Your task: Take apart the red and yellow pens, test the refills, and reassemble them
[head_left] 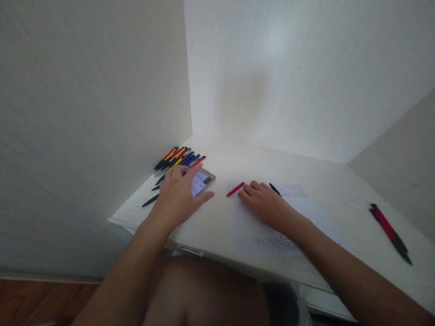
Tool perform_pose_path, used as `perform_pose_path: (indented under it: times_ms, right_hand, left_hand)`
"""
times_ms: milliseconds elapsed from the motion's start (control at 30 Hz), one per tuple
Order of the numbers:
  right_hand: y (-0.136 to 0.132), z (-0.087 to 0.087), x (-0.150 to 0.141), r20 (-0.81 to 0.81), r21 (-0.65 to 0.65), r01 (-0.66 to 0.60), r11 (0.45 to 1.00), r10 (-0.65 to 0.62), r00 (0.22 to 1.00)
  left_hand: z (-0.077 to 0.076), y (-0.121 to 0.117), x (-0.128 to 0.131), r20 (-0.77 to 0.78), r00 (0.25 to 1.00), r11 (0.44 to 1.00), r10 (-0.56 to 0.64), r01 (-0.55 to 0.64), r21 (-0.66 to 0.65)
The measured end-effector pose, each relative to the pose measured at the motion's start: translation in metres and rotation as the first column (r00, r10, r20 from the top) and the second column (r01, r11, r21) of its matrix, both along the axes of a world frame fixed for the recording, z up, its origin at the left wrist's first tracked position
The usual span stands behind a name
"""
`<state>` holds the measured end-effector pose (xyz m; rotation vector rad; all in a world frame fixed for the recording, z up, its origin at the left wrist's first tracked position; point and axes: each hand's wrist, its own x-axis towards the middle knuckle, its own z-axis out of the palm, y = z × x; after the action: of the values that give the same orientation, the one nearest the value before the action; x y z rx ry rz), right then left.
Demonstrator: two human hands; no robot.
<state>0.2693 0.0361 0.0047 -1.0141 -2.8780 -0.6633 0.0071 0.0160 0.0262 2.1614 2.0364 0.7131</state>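
My left hand (pixel 178 194) is open over a phone (pixel 204 180) on the desk, thumb and fingers spread around its lit screen. The hand hides the phone's left part. My right hand (pixel 263 201) rests on a sheet of paper (pixel 295 210) with lines of writing, its fingers curled down. Whatever is under those fingers is hidden. A short red pen-like stick (pixel 235 189) lies just left of the right fingertips. Behind that hand a slim black pen-like piece (pixel 275 189) shows, partly covered by the hand.
Several red, yellow, blue and black pens (pixel 178 158) lie bunched by the left wall. A black pen (pixel 150 200) lies near the desk's left edge. Red-and-black pens (pixel 390 232) lie at the right. Walls enclose the white desk (pixel 234 156) at left, back and right.
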Motion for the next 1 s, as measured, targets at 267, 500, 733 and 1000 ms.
perform_pose_path:
  times_ms: [267,500,733,1000]
  right_hand:
    - [-0.002,0.005,-0.001,-0.065,0.011,0.015,1.000,-0.014,0.998]
    - [0.010,0.016,0.020,-0.483,-0.101,0.062,0.993,-0.103,0.870]
    - [0.036,0.014,0.056,-0.709,-0.192,0.067,0.979,-0.186,0.681]
    - [0.046,0.003,0.053,-0.716,-0.264,0.084,0.961,-0.253,0.650]
  left_hand:
    - [-0.014,0.006,0.014,-0.140,0.989,0.996,-0.050,0.040,-0.077]
    - [-0.006,-0.003,-0.001,-0.053,0.993,0.995,0.104,-0.104,0.000]
    - [-0.020,-0.032,-0.026,-0.150,0.946,0.950,0.286,-0.300,-0.080]
    - [-0.028,-0.028,-0.023,-0.235,0.939,0.960,0.250,-0.273,-0.069]
